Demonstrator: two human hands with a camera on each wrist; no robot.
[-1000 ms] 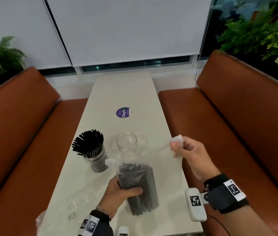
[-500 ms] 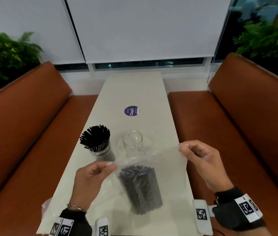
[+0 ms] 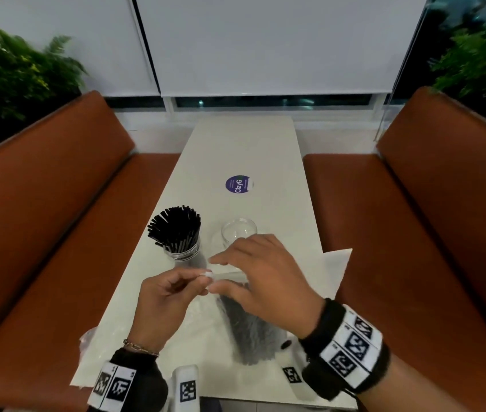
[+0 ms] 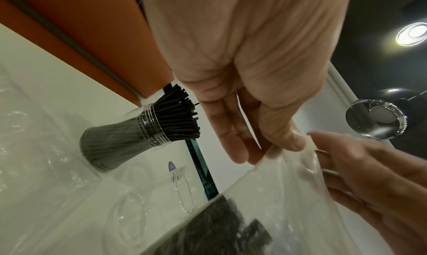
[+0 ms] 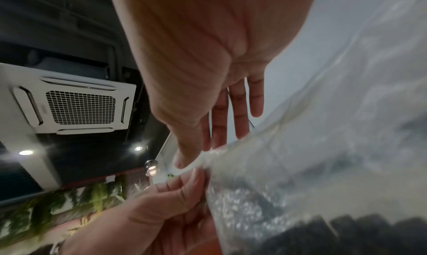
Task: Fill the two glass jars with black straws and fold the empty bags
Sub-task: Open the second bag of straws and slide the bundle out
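Head view: left hand and right hand pinch the mouth of the clear plastic bag of black straws; beyond the fingers, one straw-filled glass jar and one empty glass jar.

Left wrist view: thumb and forefinger pinch the film.

Right wrist view: likewise. Second filling and both folds remain.

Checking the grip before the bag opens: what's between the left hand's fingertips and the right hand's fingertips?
The top edge of the clear bag of straws: the left hand and right hand both pinch it, shown in the head and wrist views.
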